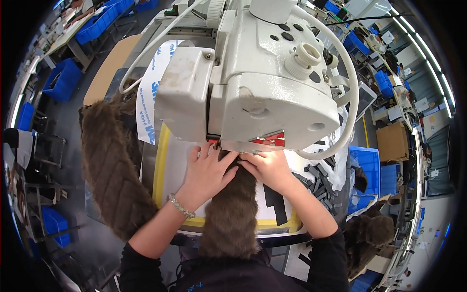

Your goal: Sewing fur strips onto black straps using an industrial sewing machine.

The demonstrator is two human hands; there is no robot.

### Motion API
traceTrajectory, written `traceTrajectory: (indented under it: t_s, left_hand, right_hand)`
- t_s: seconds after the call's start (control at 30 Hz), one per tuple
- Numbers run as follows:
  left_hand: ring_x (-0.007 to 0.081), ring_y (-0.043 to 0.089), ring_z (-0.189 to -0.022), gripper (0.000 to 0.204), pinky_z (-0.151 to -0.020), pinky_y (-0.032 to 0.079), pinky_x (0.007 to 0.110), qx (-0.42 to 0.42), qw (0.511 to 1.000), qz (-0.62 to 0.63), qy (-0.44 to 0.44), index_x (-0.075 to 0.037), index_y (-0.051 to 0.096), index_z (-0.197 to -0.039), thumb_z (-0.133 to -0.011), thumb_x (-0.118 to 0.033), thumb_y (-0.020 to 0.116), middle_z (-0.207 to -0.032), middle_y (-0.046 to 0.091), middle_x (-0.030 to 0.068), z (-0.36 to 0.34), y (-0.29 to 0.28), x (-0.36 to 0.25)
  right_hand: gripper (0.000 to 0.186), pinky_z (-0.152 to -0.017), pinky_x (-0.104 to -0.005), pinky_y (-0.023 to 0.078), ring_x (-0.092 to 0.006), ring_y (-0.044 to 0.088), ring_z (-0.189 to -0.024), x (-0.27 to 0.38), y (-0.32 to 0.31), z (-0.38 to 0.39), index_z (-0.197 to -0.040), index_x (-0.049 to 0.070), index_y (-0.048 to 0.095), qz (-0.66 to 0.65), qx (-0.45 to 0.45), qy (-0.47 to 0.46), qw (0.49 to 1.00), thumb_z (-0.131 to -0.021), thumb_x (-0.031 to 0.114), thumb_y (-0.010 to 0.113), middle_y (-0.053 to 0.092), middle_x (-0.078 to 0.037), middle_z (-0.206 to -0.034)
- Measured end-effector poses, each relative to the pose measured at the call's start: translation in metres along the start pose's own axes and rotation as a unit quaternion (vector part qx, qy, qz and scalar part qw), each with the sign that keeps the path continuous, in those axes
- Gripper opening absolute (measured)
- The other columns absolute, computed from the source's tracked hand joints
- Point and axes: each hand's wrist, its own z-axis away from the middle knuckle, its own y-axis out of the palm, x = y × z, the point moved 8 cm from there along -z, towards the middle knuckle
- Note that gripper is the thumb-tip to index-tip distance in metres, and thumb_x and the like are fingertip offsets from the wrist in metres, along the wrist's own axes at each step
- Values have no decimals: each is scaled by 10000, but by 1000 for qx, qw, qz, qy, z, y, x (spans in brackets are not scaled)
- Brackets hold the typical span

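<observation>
A long strip of brown fur (231, 219) runs from my lap up under the head of a white sewing machine (279, 104). My left hand (206, 170) lies at the strip's left side, fingers spread and stretched toward the needle area, thumb and forefinger reaching onto the fur. On the other side, my right hand (267, 168) holds the strip's right edge between thumb and fingers, close below the machine head. Some right fingertips are hidden there, as is the needle. A bracelet (181, 206) circles my left wrist.
Quilted brown fur (109, 165) hangs over the table's left side. Many dark flat pieces (321, 185) lie right of my right hand, and a black strip (276, 204) lies below it. Yellow tape (160, 165) edges the white work surface. A blue bin (364, 175) stands at right.
</observation>
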Motion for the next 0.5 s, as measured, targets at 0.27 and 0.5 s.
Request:
traceTrajectory:
  t_s: [0.27, 0.5]
  left_hand:
    - [286, 520, -1068, 449, -875, 369, 447, -2, 1000, 7, 9, -201, 574, -1226, -809, -318, 692, -1107, 591, 95, -1, 1, 1]
    - [280, 527, -1054, 430, -876, 375, 427, -21, 1000, 4, 21, -161, 599, -1190, -801, -312, 700, -1088, 593, 86, -2, -3, -1]
  right_hand:
    - [220, -638, -262, 504, -138, 627, -697, 19, -1, 10, -879, 51, 673, 103, -72, -160, 979, -661, 74, 653, 594, -9, -813]
    - [246, -568, -286, 510, -165, 647, -670, 10, 1, 13, -906, 88, 722, 92, -85, -95, 988, -669, 83, 785, 669, -19, -843]
